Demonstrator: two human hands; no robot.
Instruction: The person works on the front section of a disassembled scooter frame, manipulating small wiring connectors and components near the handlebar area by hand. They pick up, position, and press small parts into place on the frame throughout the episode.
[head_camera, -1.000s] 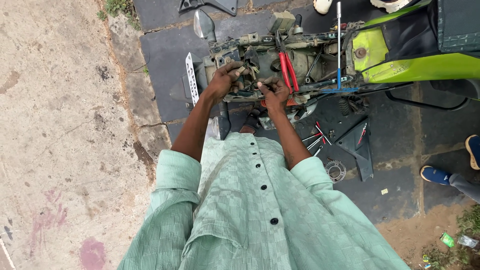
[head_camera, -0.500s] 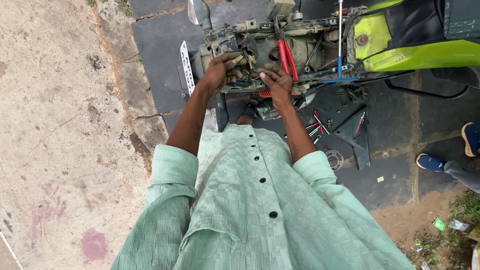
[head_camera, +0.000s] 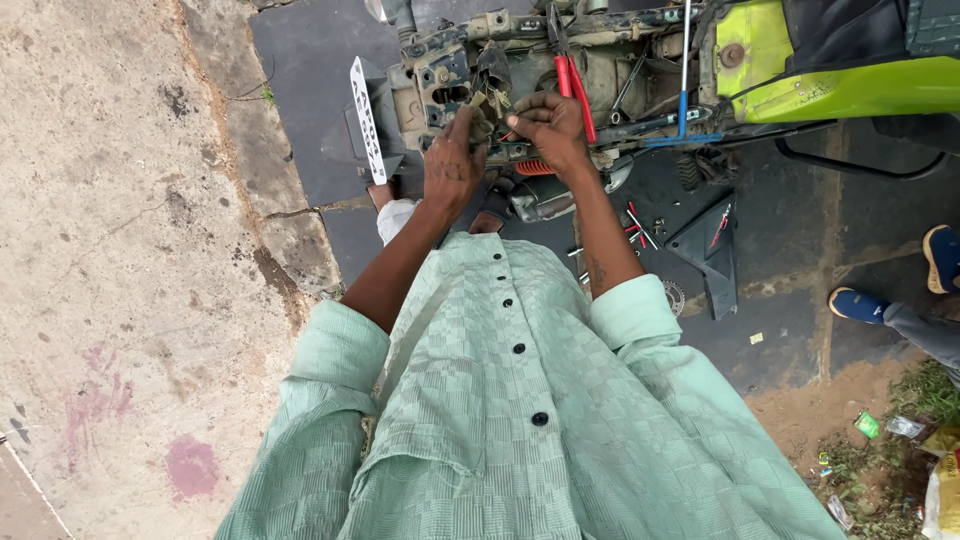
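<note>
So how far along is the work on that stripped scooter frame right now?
Done: the frame is bared, with a dark panel and small parts lying loose on the ground. In hand: the left hand and right hand pinch small wires at the frame's dark housing. Left: red-handled pliers rest on the frame, the panel is still off, the green body remains fitted.

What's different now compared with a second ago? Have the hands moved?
Both hands have closed in on one spot: the left hand and right hand now pinch at small wires on the stripped motorcycle frame, nearer together than before. The red-handled pliers still rest on the frame, and the loose tools stay on the ground.
</note>
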